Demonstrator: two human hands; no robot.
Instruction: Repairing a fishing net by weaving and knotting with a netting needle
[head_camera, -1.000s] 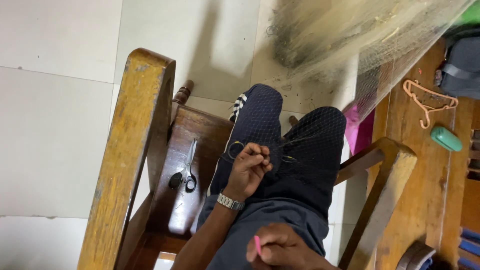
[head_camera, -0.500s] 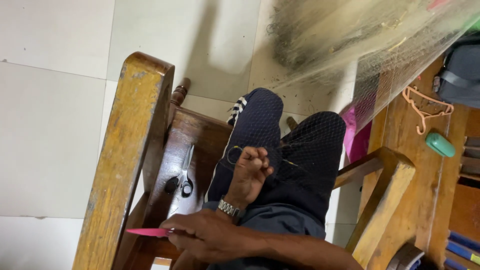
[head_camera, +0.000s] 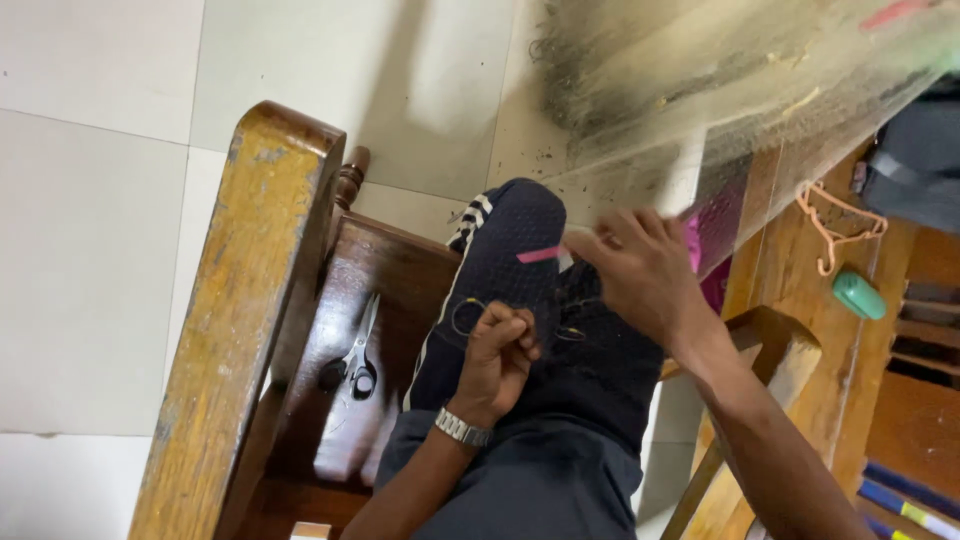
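Since the earlier frame the right hand (head_camera: 645, 270) has risen from the lap to knee height, grip clamped on a pink strip (head_camera: 541, 254). Nearer, the left hand (head_camera: 497, 358) pinches thin yellow thread (head_camera: 462, 310) over the thigh. Beyond, scissors (head_camera: 357, 357) lie on the wooden chair (head_camera: 250, 300).

**Bare arms, a metal watch, dark dotted trousers**

Both forearms are bare, with no sleeves in view. The left hand (head_camera: 497, 352) has a silver metal-link watch (head_camera: 462, 427) at the wrist. The right hand (head_camera: 640, 270) wears nothing. The trousers (head_camera: 590, 380) are dark navy with a fine dotted pattern, and white stripes (head_camera: 470, 222) run down the outer seam. A plain dark grey-blue shirt (head_camera: 520, 485) covers the lap.
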